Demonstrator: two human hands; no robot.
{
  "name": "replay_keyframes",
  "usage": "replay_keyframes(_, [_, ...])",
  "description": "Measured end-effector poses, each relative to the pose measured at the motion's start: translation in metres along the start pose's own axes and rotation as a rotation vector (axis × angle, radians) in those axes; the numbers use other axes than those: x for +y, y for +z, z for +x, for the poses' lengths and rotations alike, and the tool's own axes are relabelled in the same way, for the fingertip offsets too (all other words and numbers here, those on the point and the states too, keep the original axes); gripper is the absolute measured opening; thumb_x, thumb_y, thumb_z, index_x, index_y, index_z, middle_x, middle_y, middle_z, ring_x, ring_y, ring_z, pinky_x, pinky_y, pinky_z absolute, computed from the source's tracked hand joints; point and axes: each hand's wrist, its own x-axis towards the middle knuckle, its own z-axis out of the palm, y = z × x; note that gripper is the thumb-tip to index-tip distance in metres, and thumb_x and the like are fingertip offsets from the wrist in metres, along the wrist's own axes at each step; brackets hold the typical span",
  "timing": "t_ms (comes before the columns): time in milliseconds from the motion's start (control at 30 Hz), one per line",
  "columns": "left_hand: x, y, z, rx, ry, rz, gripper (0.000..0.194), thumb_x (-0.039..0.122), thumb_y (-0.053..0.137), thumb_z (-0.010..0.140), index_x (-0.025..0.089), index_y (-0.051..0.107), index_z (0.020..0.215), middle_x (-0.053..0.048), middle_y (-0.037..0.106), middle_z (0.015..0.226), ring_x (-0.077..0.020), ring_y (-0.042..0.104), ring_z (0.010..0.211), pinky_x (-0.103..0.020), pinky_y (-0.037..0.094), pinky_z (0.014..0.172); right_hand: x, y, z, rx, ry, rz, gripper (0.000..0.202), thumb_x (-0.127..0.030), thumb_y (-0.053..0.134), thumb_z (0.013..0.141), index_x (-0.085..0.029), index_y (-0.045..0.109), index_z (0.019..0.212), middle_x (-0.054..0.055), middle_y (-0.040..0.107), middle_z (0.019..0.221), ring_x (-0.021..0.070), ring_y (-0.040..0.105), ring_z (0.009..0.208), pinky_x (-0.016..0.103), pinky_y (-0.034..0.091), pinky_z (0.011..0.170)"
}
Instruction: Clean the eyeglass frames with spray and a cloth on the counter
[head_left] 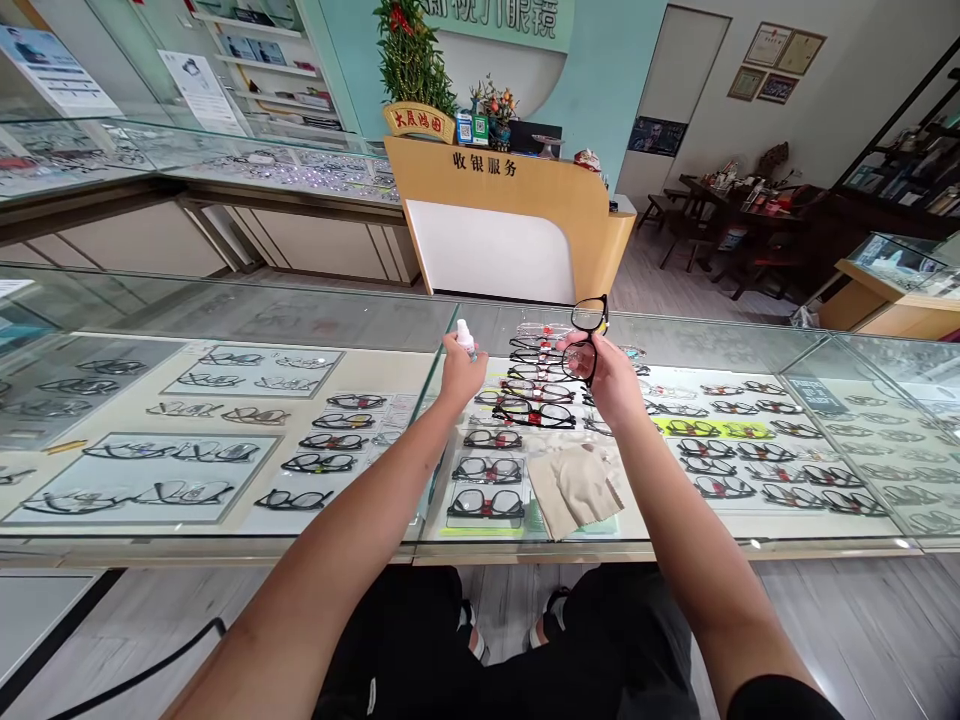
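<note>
In my left hand (pixel 461 378) is a small white spray bottle (pixel 465 338), its top pointing up and my fingers wrapped round it. My right hand (pixel 611 375) grips a pair of black-framed eyeglasses (pixel 590 318) by one side, holding them upright above the glass counter. Below and between my hands, several dark eyeglasses (pixel 534 412) lie in a column. A beige cleaning cloth (pixel 574 490) rests crumpled on the counter top, nearer to me than my right hand.
The glass display counter (pixel 360 548) runs across in front of me, with many eyeglasses in it. Left of my arm are grey trays (pixel 247 480) of frames. Beyond stands a wooden cashier desk (pixel 510 180) with a plant (pixel 412 60). A black cable (pixel 150 665) is at lower left.
</note>
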Motion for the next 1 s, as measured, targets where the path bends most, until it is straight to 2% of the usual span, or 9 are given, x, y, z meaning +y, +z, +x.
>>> replay_keyframes(100, [0.011,-0.002,-0.003,0.161,0.043,0.040,0.061,0.009,0.074,0.082,0.022,0.041,0.132,-0.018,0.060,0.136,-0.0350,0.063,0.131,-0.055,0.048,0.120,0.000,-0.001,0.000,-0.005,0.000,0.028,0.050,-0.073,0.066,0.096,-0.025,0.077,0.106,0.009,0.085,0.109,0.0200,0.066,0.076,0.036,0.054,0.072])
replay_keyframes(233, [0.041,-0.014,-0.017,0.485,0.343,0.031,0.059,0.010,0.074,0.088,0.022,0.038,0.133,-0.024,0.044,0.159,-0.0338,0.042,0.158,-0.053,0.032,0.135,0.000,-0.003,0.001,-0.001,-0.012,0.010,0.052,-0.074,0.064,0.097,-0.024,0.077,0.106,0.009,0.084,0.110,0.0202,0.067,0.078,0.036,0.055,0.073])
replay_keyframes(400, [0.081,-0.020,-0.071,0.444,0.724,-0.034,0.053,0.018,0.075,0.086,0.026,0.043,0.127,-0.018,0.051,0.151,-0.0350,0.053,0.146,-0.055,0.046,0.122,0.001,-0.007,0.003,0.017,-0.024,0.052,0.049,-0.070,0.066,0.098,-0.024,0.080,0.108,0.009,0.084,0.110,0.0206,0.068,0.081,0.036,0.055,0.074])
replay_keyframes(467, [0.091,-0.016,-0.098,0.328,0.839,-0.050,0.040,0.026,0.074,0.088,0.026,0.049,0.119,-0.016,0.059,0.139,-0.0352,0.061,0.135,-0.055,0.050,0.116,0.001,-0.008,0.004,0.010,-0.026,0.113,0.044,-0.066,0.070,0.098,-0.024,0.080,0.106,0.008,0.083,0.108,0.0195,0.065,0.079,0.035,0.053,0.072])
replay_keyframes(567, [0.098,-0.008,-0.128,-0.231,0.937,0.118,0.006,0.029,0.062,0.098,0.025,0.060,0.102,-0.010,0.071,0.105,-0.0287,0.070,0.102,-0.046,0.054,0.098,0.000,-0.008,0.005,0.002,-0.025,0.179,0.042,-0.065,0.074,0.095,-0.024,0.081,0.104,0.006,0.083,0.104,0.0179,0.062,0.076,0.033,0.050,0.071])
replay_keyframes(633, [0.101,-0.002,-0.138,-0.625,0.922,0.303,0.015,0.030,0.054,0.104,0.025,0.067,0.100,-0.007,0.074,0.094,-0.0253,0.070,0.090,-0.040,0.051,0.086,-0.001,-0.008,0.005,0.007,-0.019,0.182,0.044,-0.066,0.076,0.093,-0.024,0.081,0.103,0.006,0.082,0.103,0.0175,0.061,0.076,0.033,0.049,0.071])
replay_keyframes(700, [0.102,0.002,-0.142,-0.871,0.822,0.492,0.024,0.035,0.053,0.107,0.024,0.073,0.113,-0.006,0.078,0.097,-0.0248,0.071,0.090,-0.037,0.047,0.079,-0.003,-0.007,0.004,0.014,-0.013,0.176,0.046,-0.068,0.077,0.091,-0.023,0.081,0.103,0.006,0.082,0.102,0.0177,0.060,0.076,0.033,0.049,0.071])
replay_keyframes(833, [0.102,0.005,-0.139,-1.061,0.596,0.738,0.047,0.054,0.066,0.104,0.024,0.073,0.139,-0.006,0.080,0.102,-0.0290,0.075,0.095,-0.035,0.044,0.073,-0.005,-0.006,0.003,0.019,-0.010,0.185,0.045,-0.066,0.078,0.092,-0.023,0.082,0.102,0.006,0.083,0.101,0.0176,0.060,0.076,0.032,0.048,0.070])
replay_keyframes(1000, [0.101,0.001,-0.137,-1.094,0.521,0.848,0.069,0.071,0.077,0.091,0.022,0.073,0.140,-0.011,0.082,0.110,-0.0378,0.076,0.107,-0.037,0.042,0.075,-0.003,-0.006,0.003,-0.006,-0.022,0.232,0.040,-0.061,0.078,0.094,-0.022,0.084,0.102,0.006,0.084,0.101,0.0167,0.061,0.077,0.031,0.048,0.070])
